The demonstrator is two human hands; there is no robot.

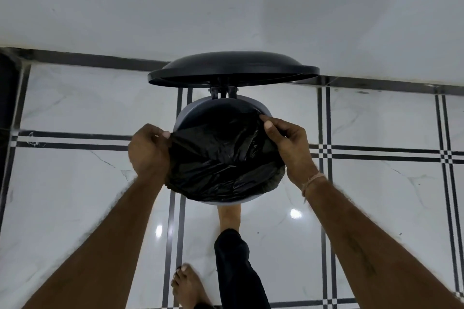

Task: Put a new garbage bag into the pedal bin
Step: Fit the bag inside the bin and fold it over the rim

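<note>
Black plastic, the garbage bag (221, 155) lies stretched over the mouth of the pedal bin (187, 110), between my hands. My left hand (148, 150) pinches its left edge; my right hand (288, 148) pinches the far right edge at the rim. The lid (233, 68) stands open behind.

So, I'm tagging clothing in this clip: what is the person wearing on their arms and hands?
Both forearms are bare, with no sleeves or gloves. The right hand has a thin pale thread band tied around its wrist. The left hand wears nothing visible.
</note>
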